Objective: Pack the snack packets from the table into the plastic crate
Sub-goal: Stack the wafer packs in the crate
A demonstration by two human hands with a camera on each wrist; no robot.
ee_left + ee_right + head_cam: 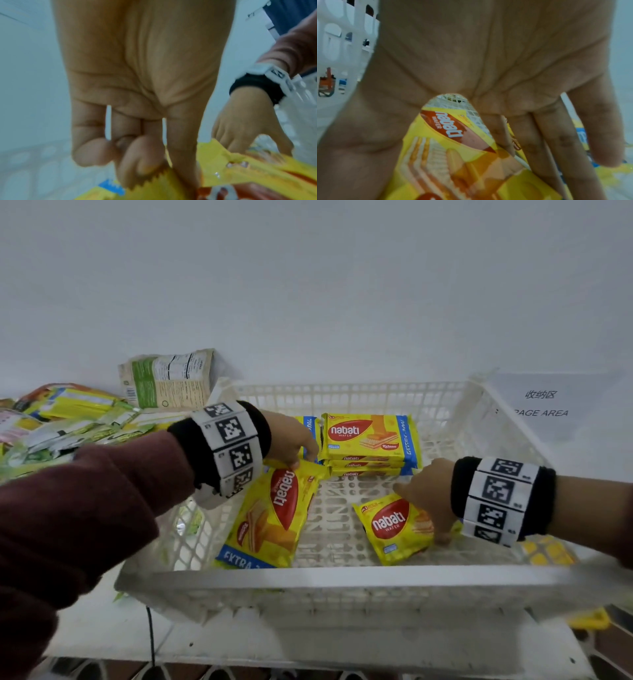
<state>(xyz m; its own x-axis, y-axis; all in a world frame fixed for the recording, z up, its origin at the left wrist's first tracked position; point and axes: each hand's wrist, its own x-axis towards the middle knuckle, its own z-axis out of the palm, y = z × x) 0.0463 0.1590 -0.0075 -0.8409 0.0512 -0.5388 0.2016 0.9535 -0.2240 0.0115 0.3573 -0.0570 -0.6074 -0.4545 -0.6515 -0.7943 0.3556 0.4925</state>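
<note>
A white plastic crate (342,577) stands on the table in front of me. A stack of yellow nabati wafer packets (370,440) lies against its far side. My left hand (291,450) pinches the serrated top edge of a large yellow nabati packet (274,515) (163,186), which leans on the crate's left wall. My right hand (424,498) holds a small yellow nabati packet (394,525) (462,155) low over the crate floor, with the thumb on one side and the fingers (544,142) on the other. The right hand (245,128) also appears in the left wrist view.
A heap of green and yellow snack packets (68,422) covers the table left of the crate. A beige pouch (168,381) leans on the wall behind it. A paper sign (541,405) lies right of the crate, and a yellow object (548,553) sits near its right corner.
</note>
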